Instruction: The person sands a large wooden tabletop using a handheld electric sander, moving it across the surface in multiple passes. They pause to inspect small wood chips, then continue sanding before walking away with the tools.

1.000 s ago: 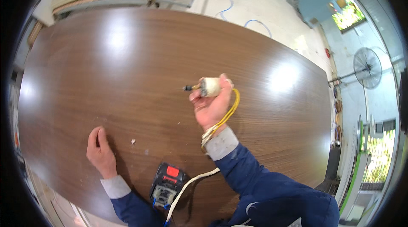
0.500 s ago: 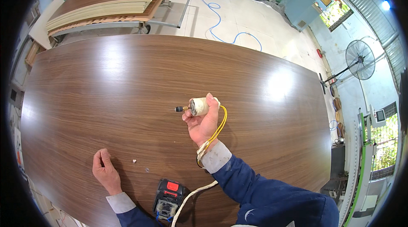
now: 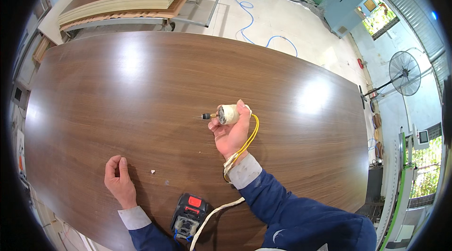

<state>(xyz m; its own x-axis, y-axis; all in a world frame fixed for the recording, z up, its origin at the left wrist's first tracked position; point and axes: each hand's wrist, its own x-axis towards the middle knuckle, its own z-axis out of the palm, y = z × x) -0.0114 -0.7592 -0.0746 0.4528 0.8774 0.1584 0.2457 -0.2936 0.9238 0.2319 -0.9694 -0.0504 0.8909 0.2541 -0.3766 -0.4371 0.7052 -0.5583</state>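
Observation:
In my right hand [image 3: 231, 140], a small handmade electric drill [image 3: 229, 114] is gripped: a cylindrical motor wrapped in off-white tape, with a dark chuck and a thin bit pointing left. Yellow wires [image 3: 254, 133] loop from its back to my wrist, where they meet a wrapped off-white cable [image 3: 214, 217]. My left hand [image 3: 120, 183] hovers over the brown wood-grain panel [image 3: 155, 91], thumb and forefinger drawn close as in a pinch; I cannot make out anything between them. A black and red battery pack [image 3: 189, 213] rests between my forearms, beside the cable.
A tiny pale scrap [image 3: 153, 172] lies on the panel near my left hand. Beyond the far edge, stacked boards [image 3: 117, 4] sit on a metal-framed cart, and a blue hose [image 3: 245, 15] coils on the floor. A standing fan [image 3: 404, 73] is at the right.
The whole view has shifted slightly, so the panel's far edge sits higher. My left hand has moved a little up the panel; my right hand still holds the drill.

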